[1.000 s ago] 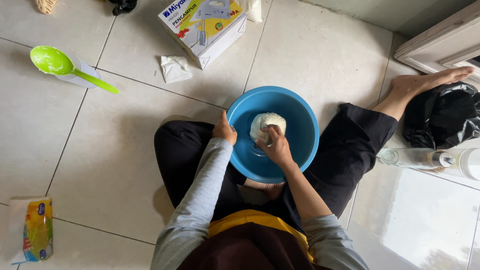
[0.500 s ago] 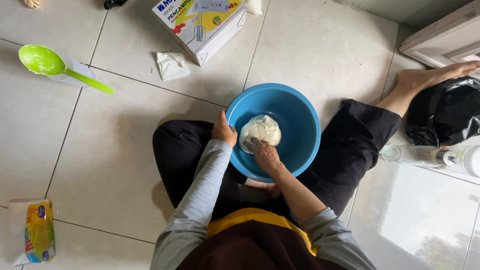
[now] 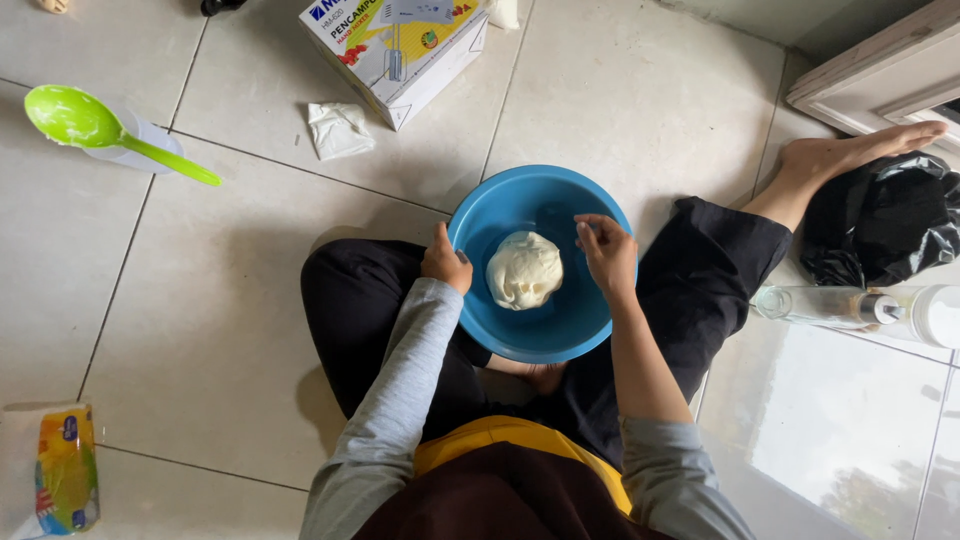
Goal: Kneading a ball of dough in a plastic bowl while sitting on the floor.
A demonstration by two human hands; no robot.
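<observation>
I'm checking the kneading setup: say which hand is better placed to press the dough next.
Probably the right hand: it hovers open inside the blue bowl, just beside the dough ball and holding nothing. The left hand grips the bowl's rim, steadying it.

Person sits cross-legged, one leg stretched out to the right w/ bare foot point(image 3: 850, 150) showing. Both arms reach fwd, grey sleeves pushed up — right forearm bare. Left hand point(image 3: 445, 262) curled, fingers bent, knuckles up, clamped at a rim. Right hand point(image 3: 606, 252) hangs loose, fingers half-bent — holding nothing, palm facing left.
</observation>
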